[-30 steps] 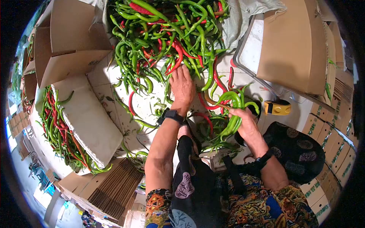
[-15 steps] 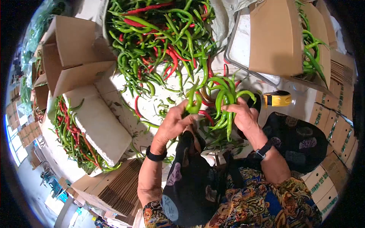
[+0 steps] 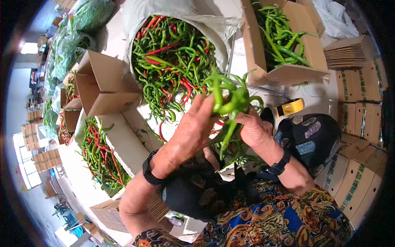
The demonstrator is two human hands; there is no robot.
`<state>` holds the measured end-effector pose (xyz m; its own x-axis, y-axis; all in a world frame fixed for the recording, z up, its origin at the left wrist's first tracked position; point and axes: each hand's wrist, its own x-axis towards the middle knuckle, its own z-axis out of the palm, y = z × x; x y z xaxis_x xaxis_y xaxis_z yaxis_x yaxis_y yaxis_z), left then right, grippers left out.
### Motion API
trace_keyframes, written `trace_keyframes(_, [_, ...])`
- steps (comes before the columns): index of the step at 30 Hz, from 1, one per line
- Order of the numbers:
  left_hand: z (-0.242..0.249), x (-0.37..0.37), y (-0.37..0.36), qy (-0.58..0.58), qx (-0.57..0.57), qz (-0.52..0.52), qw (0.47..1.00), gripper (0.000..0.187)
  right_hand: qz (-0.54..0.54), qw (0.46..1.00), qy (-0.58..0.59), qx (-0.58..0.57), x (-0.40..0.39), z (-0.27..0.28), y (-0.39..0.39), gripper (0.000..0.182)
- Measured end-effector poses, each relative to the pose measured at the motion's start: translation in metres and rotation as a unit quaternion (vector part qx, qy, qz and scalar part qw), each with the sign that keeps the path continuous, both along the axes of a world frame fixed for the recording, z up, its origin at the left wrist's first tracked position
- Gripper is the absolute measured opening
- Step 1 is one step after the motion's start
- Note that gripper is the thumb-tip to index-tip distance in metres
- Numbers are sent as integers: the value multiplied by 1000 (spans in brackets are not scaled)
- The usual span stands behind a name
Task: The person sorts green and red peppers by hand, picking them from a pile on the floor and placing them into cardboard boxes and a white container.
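A bunch of long green chili peppers (image 3: 236, 101) is gathered between my two hands, in front of the sack. My left hand (image 3: 196, 125) closes around the bunch from the left side. From the right, my right hand (image 3: 254, 129) grips the same peppers, its thumb lying across them, and one pepper hangs down below. Just beyond my hands lies a large white sack (image 3: 164, 9) whose mouth spills red and green chili peppers (image 3: 177, 61) onto the floor. Some fingertips are hidden behind the peppers.
An open cardboard box (image 3: 298, 74) with green peppers stands at the upper right, near a yellow tape roll (image 3: 290, 107). On the left are a white foam box (image 3: 125, 140), mixed peppers (image 3: 103, 158) and an open carton (image 3: 109, 78). Stacked cartons (image 3: 349, 185) line the right.
My hands have come together with the peppers, the left moving in toward the right. The view has shifted, bringing more of the right-hand box and the sack into sight.
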<state>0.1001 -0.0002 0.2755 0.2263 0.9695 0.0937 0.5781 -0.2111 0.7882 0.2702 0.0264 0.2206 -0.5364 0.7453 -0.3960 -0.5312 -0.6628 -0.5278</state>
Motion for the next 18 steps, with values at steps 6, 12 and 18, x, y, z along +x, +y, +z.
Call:
trace_keyframes(6, [51,47,5,124,53,27,991,59,-50,993,78,75,14,58,-7,42])
trace_keyframes(12, [57,72,-15,-47,1,64,997,41,-70,995,67,6,44,48,4,37])
trace_keyframes(18, [53,83,-38,47,22,81,995,36,-42,997,59,22,61,43,-13,36])
